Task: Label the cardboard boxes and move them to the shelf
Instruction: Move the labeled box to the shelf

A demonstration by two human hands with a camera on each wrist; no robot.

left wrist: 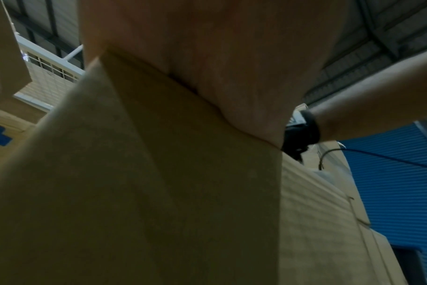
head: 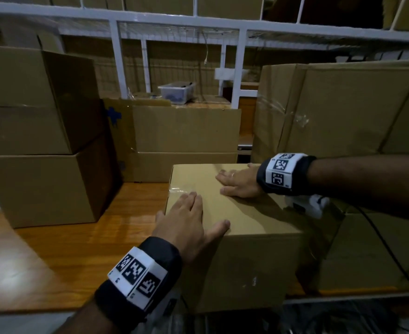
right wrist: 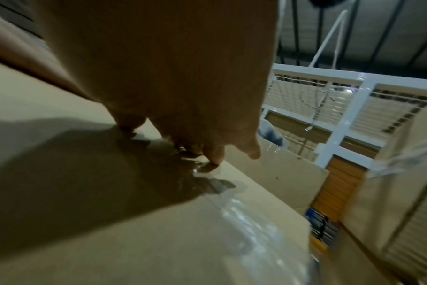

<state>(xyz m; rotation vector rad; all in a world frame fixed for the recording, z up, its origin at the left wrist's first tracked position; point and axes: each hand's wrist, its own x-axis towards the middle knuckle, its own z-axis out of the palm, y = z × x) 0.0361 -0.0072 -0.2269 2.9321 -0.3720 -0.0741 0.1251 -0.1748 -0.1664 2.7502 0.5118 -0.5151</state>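
A brown box (head: pixel 237 227) is set on the wooden counter (head: pixel 78 237), near its front edge. The top of the box is pressed by the left hand (head: pixel 189 222) and the right hand (head: pixel 239 183), each grip wide and flat with straight fingers, holding nothing. Clear tape (head: pixel 181 189) is seen across the top. Bigger boxes (head: pixel 37 131) are stacked around it, and a white shelf (head: pixel 116 59) is seen behind.

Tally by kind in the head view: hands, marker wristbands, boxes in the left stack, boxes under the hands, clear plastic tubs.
Hands: 2, left hand, right hand
Marker wristbands: 2, left wristband, right wristband
Left-stack boxes: 2, upper box, lower box
Boxes under the hands: 1, taped box
Clear plastic tubs: 1, clear tub
Total: 8
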